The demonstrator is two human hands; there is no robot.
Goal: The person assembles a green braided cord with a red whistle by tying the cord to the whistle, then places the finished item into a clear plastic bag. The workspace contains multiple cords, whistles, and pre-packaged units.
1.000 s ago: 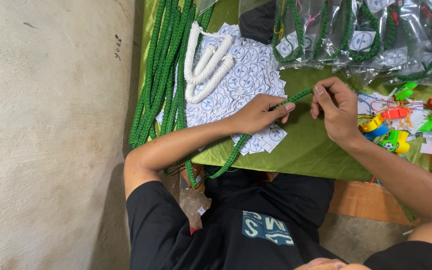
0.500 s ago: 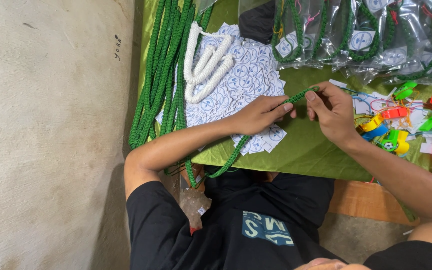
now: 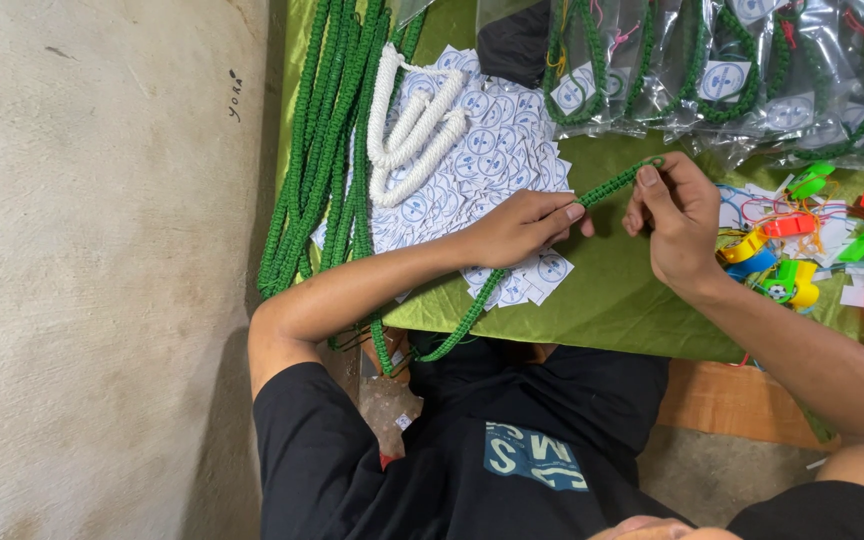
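Green on green at the bench: noted one braided green cord [image 3: 607, 188] stretched between both hands over a green cloth-covered table [image 3: 612, 300]. Found the left hand [image 3: 527, 225] closed in a narrow pinch, thumb and fingertips clamped on the cord near its middle. Found the right hand [image 3: 677, 220] holding the cord's upper end, forefinger and thumb nipped tight on it, the other fingers loosely curled. Traced the rest of the cord back under the left wrist, over the table edge and down toward the lap. Logged a thick bundle of green cords [image 3: 322, 150] along the left side, a looped white cord [image 3: 412, 130] lying on a heap of small paper tags [image 3: 497, 165], clear bags of finished cords [image 3: 752, 80] across the top, and bright plastic whistles [image 3: 802, 275] just beside the right wrist. Recorded a bare plaster wall [image 3: 102, 250] to the left. Judged the hanging tail the main risk: likely to snag on the table edge or tangle with the bundle if pulled hard. Judged the tags under the left forearm easily dragged off the edge by a sweep of that arm. Judged both pinches light enough to let the cord slip under a sharp tug.
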